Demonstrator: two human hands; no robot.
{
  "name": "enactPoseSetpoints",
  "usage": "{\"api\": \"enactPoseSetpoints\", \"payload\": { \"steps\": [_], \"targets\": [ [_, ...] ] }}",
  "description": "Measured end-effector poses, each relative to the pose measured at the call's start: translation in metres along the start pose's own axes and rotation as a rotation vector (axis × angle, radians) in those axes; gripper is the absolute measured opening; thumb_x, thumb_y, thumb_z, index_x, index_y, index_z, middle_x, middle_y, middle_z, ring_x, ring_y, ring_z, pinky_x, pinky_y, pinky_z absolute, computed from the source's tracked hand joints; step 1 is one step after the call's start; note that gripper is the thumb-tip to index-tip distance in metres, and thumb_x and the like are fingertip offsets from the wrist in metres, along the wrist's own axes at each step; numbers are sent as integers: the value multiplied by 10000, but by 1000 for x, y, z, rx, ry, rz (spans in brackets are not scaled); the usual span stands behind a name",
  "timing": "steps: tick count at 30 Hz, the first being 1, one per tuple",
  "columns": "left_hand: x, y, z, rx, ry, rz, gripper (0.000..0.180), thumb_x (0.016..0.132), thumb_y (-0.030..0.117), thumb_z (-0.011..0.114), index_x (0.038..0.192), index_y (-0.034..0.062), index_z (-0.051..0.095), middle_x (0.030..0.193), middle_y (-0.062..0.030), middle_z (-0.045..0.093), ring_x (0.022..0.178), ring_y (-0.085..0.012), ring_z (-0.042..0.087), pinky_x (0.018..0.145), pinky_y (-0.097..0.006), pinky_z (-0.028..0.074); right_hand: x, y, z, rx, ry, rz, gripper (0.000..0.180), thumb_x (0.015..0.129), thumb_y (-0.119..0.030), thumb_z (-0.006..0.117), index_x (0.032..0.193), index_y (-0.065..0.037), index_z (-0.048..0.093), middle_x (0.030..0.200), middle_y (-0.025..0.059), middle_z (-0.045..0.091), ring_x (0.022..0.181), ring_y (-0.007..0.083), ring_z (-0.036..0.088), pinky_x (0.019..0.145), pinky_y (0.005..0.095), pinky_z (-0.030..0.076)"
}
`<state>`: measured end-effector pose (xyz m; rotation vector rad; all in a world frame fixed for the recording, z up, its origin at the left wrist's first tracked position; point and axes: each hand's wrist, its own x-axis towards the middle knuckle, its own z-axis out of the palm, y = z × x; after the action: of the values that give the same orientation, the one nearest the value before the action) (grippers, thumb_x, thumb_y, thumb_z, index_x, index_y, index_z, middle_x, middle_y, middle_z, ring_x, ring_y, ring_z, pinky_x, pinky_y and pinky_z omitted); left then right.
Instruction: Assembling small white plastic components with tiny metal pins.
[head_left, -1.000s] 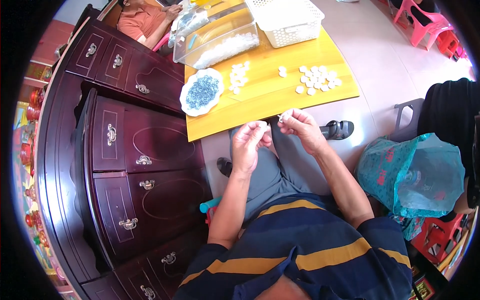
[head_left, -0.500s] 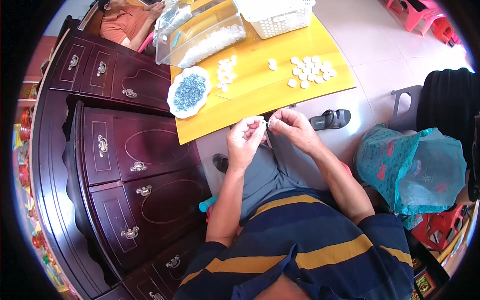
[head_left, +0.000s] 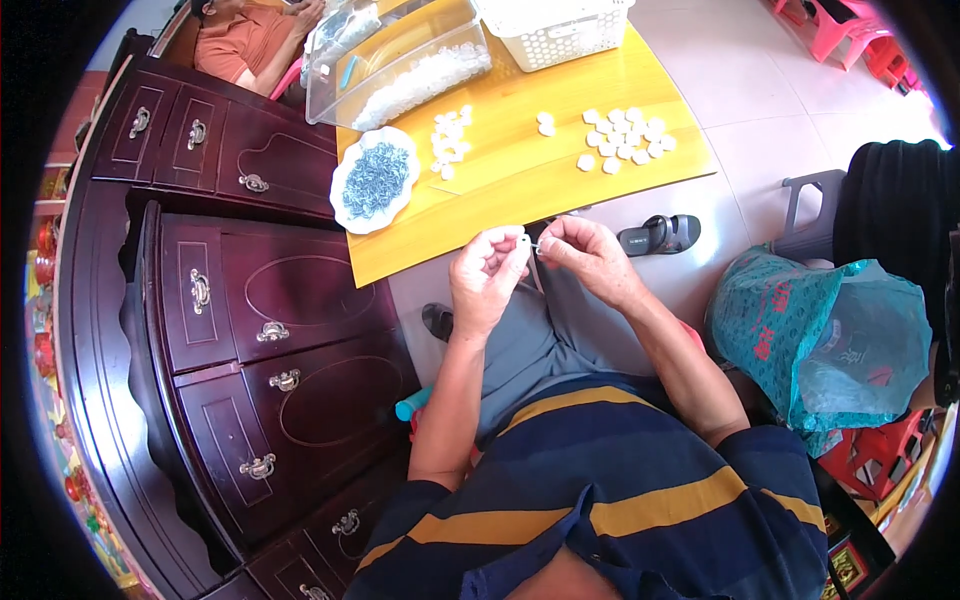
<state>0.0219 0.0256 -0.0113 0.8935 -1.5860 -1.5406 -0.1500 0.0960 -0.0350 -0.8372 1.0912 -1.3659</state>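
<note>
Before my lap, just past the near edge of the yellow table [head_left: 510, 195], both hands are raised close together. A small white piece [head_left: 524, 240] is pinched between the thumb and fingers of my left hand [head_left: 485, 280]. My right hand [head_left: 592, 262] pinches a tiny thin metal piece [head_left: 537, 248] against it; its exact kind is too small to make out. On the table, a white scalloped dish [head_left: 343, 207] holds many small grey metal pieces [head_left: 376, 180]. Small white pieces [head_left: 450, 140] lie beside it, and round white pieces [head_left: 626, 138] are grouped at the right.
A clear bin [head_left: 330, 108] of whitish pieces and a white perforated basket [head_left: 560, 45] stand at the back. Dark wooden drawers [head_left: 300, 290] line the left. A teal bag [head_left: 765, 330] and a sandal [head_left: 660, 236] are at right. Another person [head_left: 240, 45] sits far left.
The view has shifted slightly. My hands stay nearly in place, with the left one tilted a little and the white piece showing more clearly.
</note>
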Motion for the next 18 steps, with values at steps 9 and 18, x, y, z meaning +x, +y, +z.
{"api": "enactPoseSetpoints", "payload": {
  "steps": [9,18],
  "targets": [
    [0,-2,2,-13,-8,-18,185,945,10,692,1126,-25,677,975,-46,717,816,-72,670,707,-217,553,-1,-4,0,-132,36,-5,157,992,-155,632,978,-1,663,861,-5,648,784,67,586,729,242,501],
    [-1,5,-5,91,-127,5,137,949,4,677,1082,-23,699,925,-51,734,811,-92,699,721,-225,560,-1,3,8,63,-33,52,142,1022,-141,614,1047,-8,657,891,10,671,838,79,629,768,235,524]
  ]
}}
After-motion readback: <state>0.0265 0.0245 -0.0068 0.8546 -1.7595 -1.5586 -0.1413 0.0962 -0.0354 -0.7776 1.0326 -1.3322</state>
